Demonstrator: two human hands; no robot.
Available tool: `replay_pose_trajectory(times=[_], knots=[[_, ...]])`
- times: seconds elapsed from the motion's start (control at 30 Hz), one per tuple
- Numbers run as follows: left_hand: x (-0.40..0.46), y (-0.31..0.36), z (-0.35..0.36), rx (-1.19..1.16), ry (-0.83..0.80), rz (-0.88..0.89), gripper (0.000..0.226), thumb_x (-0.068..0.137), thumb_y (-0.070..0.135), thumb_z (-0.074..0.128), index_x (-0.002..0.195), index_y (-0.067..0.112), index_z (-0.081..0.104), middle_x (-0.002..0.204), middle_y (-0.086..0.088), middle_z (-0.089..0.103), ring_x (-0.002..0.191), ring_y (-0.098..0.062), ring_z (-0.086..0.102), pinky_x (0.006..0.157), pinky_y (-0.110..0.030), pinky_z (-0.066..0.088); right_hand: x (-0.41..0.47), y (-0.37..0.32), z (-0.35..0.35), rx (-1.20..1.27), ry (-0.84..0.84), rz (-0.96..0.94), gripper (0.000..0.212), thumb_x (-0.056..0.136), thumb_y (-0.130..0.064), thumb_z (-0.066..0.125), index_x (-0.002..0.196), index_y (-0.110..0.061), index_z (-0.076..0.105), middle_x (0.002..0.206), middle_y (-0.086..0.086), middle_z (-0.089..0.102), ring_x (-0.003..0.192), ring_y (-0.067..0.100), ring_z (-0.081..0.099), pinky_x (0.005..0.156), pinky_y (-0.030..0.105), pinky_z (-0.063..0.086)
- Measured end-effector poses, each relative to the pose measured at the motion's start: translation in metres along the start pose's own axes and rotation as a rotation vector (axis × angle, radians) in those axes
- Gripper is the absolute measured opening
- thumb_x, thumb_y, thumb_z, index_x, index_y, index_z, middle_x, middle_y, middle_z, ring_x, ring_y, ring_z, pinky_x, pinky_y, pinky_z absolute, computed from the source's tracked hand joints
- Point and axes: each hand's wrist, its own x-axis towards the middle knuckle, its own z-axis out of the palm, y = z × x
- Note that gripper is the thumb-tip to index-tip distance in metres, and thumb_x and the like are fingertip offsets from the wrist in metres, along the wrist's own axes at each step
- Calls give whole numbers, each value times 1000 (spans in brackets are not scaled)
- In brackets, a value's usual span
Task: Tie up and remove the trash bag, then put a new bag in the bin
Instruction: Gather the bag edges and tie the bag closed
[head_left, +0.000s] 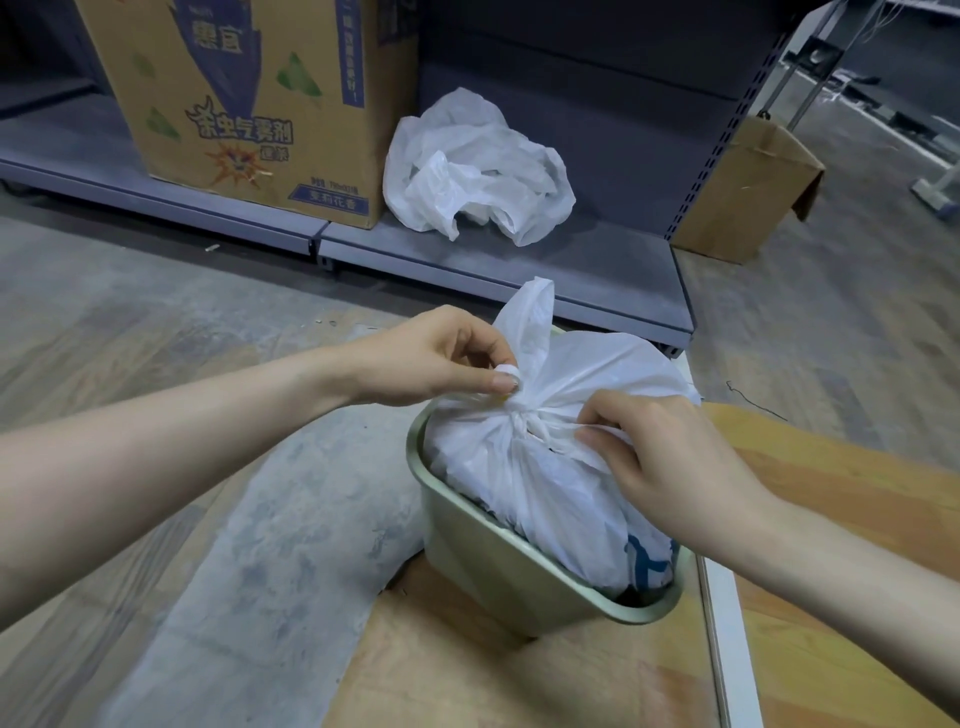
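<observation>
A full white trash bag (550, 467) sits inside a pale green bin (498, 571) on the floor. Its top is gathered into a knot at the centre, with one loose ear standing up behind. My left hand (441, 358) pinches a bag handle just left of the knot, the plastic wrapped round a fingertip. On the right side of the knot, my right hand (660, 457) pinches the other handle. A crumpled, empty white bag (478, 166) lies on the low grey shelf behind the bin.
A large printed cardboard box (249, 104) stands on the grey metal shelf (571, 270) left of the spare bag. A smaller open carton (748, 192) sits on the floor at the right. A white strip (727, 649) runs along the wooden floor beside the bin.
</observation>
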Motion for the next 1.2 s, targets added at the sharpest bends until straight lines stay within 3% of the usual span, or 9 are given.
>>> replay_pose_trajectory(times=[0.1,0.23,0.4,0.6,0.77,0.83,0.93,1.0,1.2], knots=[[-1,5,3,126,50,8,6,88,14,65,82,12,66,75,3,62,69,-9,50,66,-18,40,2,2,1,-19,48,-77,32,93,-26,43,70,-9,58,60,1,59,58,22,52,51,35,37],[0,7,11,381,264,78,12,85,9,65,75,17,67,55,9,50,60,-11,40,55,-17,30,3,3,5,-115,91,-253,43,87,-38,43,62,-10,64,53,1,57,49,23,55,41,34,44],[4,2,14,378,432,56,21,76,1,65,67,20,70,44,22,53,47,-4,41,47,-12,28,5,11,4,-161,84,-396,48,87,-38,40,56,-8,60,48,-1,48,42,22,47,38,26,34],[4,8,16,403,454,30,18,75,0,66,70,15,74,40,27,50,44,9,45,44,-6,29,4,8,3,-146,92,-426,40,87,-32,41,55,-10,50,48,-1,44,41,24,44,35,28,33],[0,6,16,433,487,41,14,75,3,68,74,14,77,52,16,57,63,9,52,55,-5,34,3,6,0,-351,137,-290,36,79,-33,52,50,-20,35,47,-10,27,39,17,27,38,14,3],[1,4,16,470,482,27,13,76,7,68,76,17,77,63,8,65,68,-3,54,56,-7,33,4,5,-4,-399,183,-254,35,80,-34,52,52,-22,34,48,-9,30,42,17,30,37,16,9],[3,1,15,486,466,21,15,77,9,66,73,21,75,68,1,68,67,-15,57,57,-17,35,10,-1,-9,-338,262,-241,33,86,-38,41,70,-17,62,69,-3,57,61,21,56,40,20,30],[2,0,15,452,460,32,17,77,7,65,71,21,73,65,4,66,64,-14,56,56,-20,37,18,-7,-4,-328,286,-355,24,81,-34,55,88,-14,68,83,3,62,70,24,58,47,26,40],[1,-1,14,532,451,130,14,79,5,65,77,16,75,64,14,60,71,-11,51,64,-12,35,34,-12,21,-293,283,-464,7,75,-13,65,70,-8,67,67,5,56,54,25,50,42,23,27]])
